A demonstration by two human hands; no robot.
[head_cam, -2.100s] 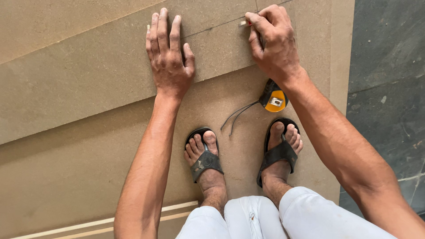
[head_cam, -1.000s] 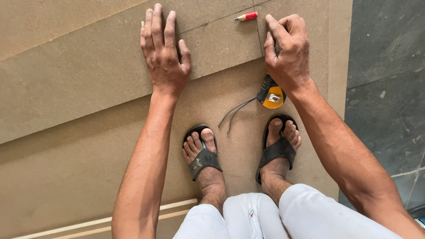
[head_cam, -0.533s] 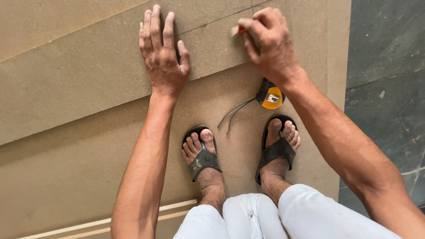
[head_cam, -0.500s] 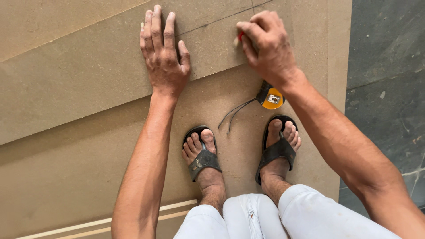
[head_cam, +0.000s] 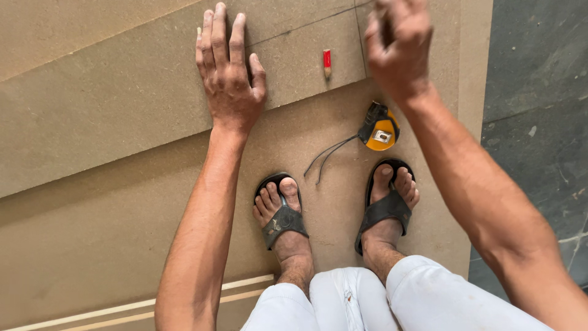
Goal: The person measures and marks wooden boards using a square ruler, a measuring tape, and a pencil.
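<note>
On the left and upper part of the frame lies the upper fibreboard sheet (head_cam: 122, 104), resting over the lower board (head_cam: 122, 245) on which the person stands in dark sandals (head_cam: 280, 217). The left hand (head_cam: 229, 86) is flat on the upper sheet, palm down, the fingers straight and close together, the thumb a little apart; it has hardly moved compared with half a second ago, when it pressed the same place. To the right of it, in the upper middle, the short red pencil (head_cam: 327, 62) now lies alone on the sheet, near a thin drawn line, and nothing touches it. This is the main change: half a second ago the right hand was pinching the pencil with its tip on the board; now it has let the pencil go. I judge from this that the marking stroke is finished for the moment. Below the pencil, on the lower board, the yellow and black tape measure (head_cam: 380, 129) sits with its cord, just above the right sandal, in the same place as before. At the upper right, the right hand (head_cam: 398, 46) is lifted off the board and blurred; its fingers look loosely curled and hold nothing that I can see. At the far right is the dark stone floor (head_cam: 539, 92).
</note>
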